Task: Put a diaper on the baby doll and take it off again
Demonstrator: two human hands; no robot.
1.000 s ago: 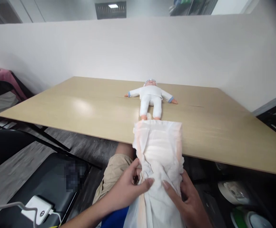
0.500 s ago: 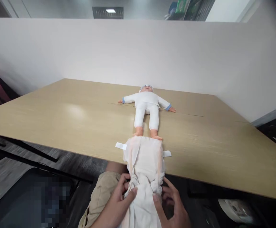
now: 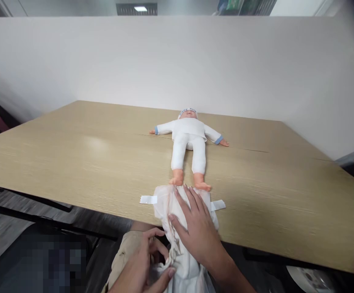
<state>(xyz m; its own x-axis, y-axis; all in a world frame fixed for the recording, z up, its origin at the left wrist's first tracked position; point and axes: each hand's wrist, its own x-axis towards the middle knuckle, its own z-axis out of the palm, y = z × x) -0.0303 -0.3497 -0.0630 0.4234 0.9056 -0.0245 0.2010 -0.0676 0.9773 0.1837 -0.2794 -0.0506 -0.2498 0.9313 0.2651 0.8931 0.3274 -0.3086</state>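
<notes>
A white diaper (image 3: 162, 203) lies unfolded over the near table edge, its lower part hanging toward my lap and its two white tape tabs spread sideways. My right hand (image 3: 195, 224) rests flat on the upper part, fingers stretched toward the doll. At the diaper's gathered left edge, my left hand (image 3: 155, 256) pinches the ruffle between thumb and fingers. Just beyond lies a baby doll (image 3: 189, 138) on its back, dressed in white with blue cuffs, arms out and bare feet close to the diaper's top edge.
The wooden table (image 3: 103, 162) reaches back to a white partition (image 3: 134, 61). A dark chair seat (image 3: 18, 260) is at the lower left. Below the table on the right sits a round white object (image 3: 308, 278), partly hidden.
My right hand has left the diaper's right edge and now lies flat on its upper part. The left hand still grips the left edge, and the diaper's top looks flatter.
</notes>
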